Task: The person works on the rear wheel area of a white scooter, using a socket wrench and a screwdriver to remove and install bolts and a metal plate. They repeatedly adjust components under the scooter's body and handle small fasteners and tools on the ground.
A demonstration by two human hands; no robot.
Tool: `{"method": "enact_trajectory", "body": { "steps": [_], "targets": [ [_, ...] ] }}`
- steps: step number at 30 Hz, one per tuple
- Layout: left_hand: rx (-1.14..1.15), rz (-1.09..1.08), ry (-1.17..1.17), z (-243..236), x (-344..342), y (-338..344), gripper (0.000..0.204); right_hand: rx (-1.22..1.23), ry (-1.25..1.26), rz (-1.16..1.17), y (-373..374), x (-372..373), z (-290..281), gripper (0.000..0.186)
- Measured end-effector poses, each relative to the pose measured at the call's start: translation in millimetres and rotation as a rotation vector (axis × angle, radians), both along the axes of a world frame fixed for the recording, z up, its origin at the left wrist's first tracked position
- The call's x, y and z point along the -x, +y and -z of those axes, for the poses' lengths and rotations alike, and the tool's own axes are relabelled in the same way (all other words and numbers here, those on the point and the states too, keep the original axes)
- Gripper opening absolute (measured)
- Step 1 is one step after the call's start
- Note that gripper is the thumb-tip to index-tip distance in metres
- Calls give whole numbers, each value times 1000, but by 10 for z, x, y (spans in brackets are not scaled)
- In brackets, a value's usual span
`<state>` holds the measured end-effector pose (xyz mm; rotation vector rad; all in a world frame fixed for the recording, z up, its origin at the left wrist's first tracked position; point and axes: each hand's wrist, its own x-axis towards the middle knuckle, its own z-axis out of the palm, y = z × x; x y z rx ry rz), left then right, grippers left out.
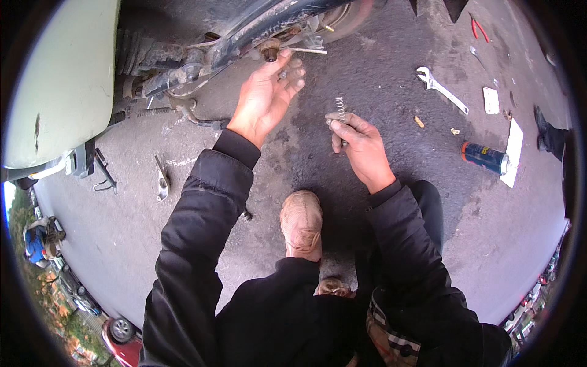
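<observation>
My left hand (267,95) reaches up to the underside of a vehicle, fingers spread. Its thumb and index finger are close beside a dark, round-ended fitting (270,52); I cannot tell whether they touch it. A thin pale lever (307,51) sticks out just above the fingertips. Something small and shiny shows between the fingers, too small to name. Lower and to the right, my right hand (361,142) pinches a small coil spring (340,105), which stands upright above the fingers. Other small metal bits show at these fingers, partly hidden.
On the asphalt at right lie an adjustable wrench (443,90), red-handled pliers (479,29), a white card (491,100) and a dark spray can (484,156). A metal bracket (162,178) and a black stand-like part (105,172) are at left. Another person's shoe (542,129) is at far right.
</observation>
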<state>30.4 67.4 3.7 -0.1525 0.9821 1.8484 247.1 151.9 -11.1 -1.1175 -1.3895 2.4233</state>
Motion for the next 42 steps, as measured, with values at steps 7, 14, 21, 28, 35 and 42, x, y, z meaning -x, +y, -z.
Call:
{"method": "enact_trajectory", "body": {
  "steps": [7,14,21,28,35,42],
  "targets": [
    [82,-88,77,27,-30,163,19,-1000,-225,-543,2,-107,367,15],
    [112,27,180,25,33,33,21,-819,-116,-161,205,74,162,29],
    [104,19,169,-23,21,44,26,-1082,-45,-256,618,364,-294,29],
    [105,26,153,-2,36,41,25,-999,-15,-274,630,374,-374,29],
    [79,32,183,19,43,24,22,-1095,62,-349,567,732,-303,30],
    [41,62,184,82,67,-7,21,-993,93,-310,486,1045,-273,36]
  ]
}}
